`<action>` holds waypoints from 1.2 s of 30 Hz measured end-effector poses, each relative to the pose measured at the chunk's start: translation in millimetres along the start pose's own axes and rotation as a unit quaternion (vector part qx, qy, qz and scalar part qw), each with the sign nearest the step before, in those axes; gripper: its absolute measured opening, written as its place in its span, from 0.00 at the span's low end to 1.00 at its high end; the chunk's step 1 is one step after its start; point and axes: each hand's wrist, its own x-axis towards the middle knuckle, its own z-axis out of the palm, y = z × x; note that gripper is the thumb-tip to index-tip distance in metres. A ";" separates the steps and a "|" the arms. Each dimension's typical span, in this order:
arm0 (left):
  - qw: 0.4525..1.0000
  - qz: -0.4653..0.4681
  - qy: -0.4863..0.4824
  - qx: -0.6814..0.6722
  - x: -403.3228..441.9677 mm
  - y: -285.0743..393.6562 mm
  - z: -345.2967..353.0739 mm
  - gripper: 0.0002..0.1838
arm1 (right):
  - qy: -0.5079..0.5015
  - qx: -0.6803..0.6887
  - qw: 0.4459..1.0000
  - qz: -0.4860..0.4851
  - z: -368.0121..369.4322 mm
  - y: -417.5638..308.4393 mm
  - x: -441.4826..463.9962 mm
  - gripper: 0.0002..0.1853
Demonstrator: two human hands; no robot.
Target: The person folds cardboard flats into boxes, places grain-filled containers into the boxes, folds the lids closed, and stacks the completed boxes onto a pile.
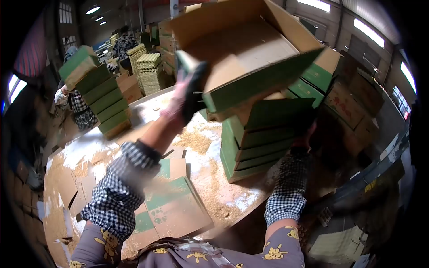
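An open cardboard box [250, 44] with green outer sides is tilted in the air at the upper middle, its brown inside showing. My left hand [190, 94], in a dark glove, grips its left end. Below and behind it stands a stack of green and brown boxes [259, 149]. My right hand [306, 131] is in shadow at the right side of this stack; its fingers are too dark to make out. Flattened green and brown cardboard [178, 207] lies on the table between my forearms.
The round white table [243, 203] is strewn with sawdust-like bits. Another stack of green boxes [105, 100] stands at its far left, beside a person [78, 105]. Egg-tray stacks [149, 71] are behind it. More cartons [346, 105] are piled at right.
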 end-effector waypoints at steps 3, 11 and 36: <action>0.945 -0.267 -0.088 0.167 43.1 -13.8 30.8 0.43 | -0.059 -0.014 0.996 0.064 -70.5 47.8 7.6 0.24; 0.935 -0.021 -0.171 0.311 -72.9 -59.4 -74.4 0.24 | 0.050 -0.411 0.910 -0.019 -86.0 20.3 -73.1 0.22; 0.916 -0.107 0.301 0.244 -419.8 56.8 -236.6 0.23 | -0.395 -0.065 0.725 0.561 214.5 42.3 -357.5 0.41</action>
